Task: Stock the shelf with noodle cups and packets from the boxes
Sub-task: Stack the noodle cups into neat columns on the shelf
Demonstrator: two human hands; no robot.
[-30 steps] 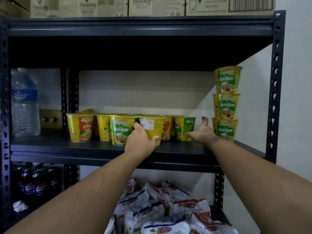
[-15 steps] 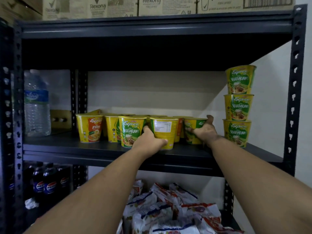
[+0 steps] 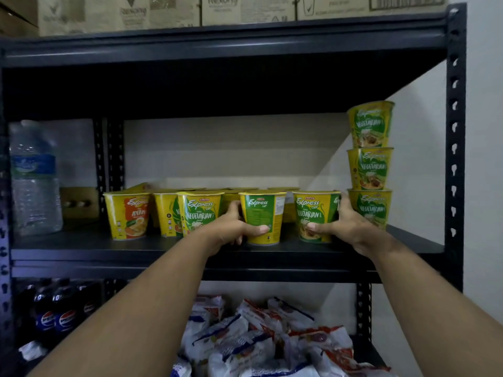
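Yellow-and-green noodle cups stand on the dark metal shelf (image 3: pixel 81 247). My left hand (image 3: pixel 231 231) grips a cup turned label-side away (image 3: pixel 264 213) near the shelf's front edge. My right hand (image 3: pixel 345 227) grips a Vegetarian cup (image 3: pixel 313 213) just to its right. Left of them stand another Vegetarian cup (image 3: pixel 198 210) and an orange Ayam cup (image 3: pixel 130 216), with more cups behind. A stack of three Vegetarian cups (image 3: pixel 370 167) rises at the right end, touching my right hand's back. White noodle packets (image 3: pixel 258 341) lie heaped on the shelf below.
A large water bottle (image 3: pixel 34 180) stands at the shelf's left end beside a cardboard piece (image 3: pixel 79 202). Cola bottles (image 3: pixel 54 314) sit lower left. Cardboard boxes (image 3: pixel 245 9) rest on top. The upright post (image 3: pixel 454 148) and white wall close the right side.
My right hand has pulled a Vegetarian cup forward from the back row to the front edge. My left hand has turned and shifted its cup slightly. The camera moved closer.
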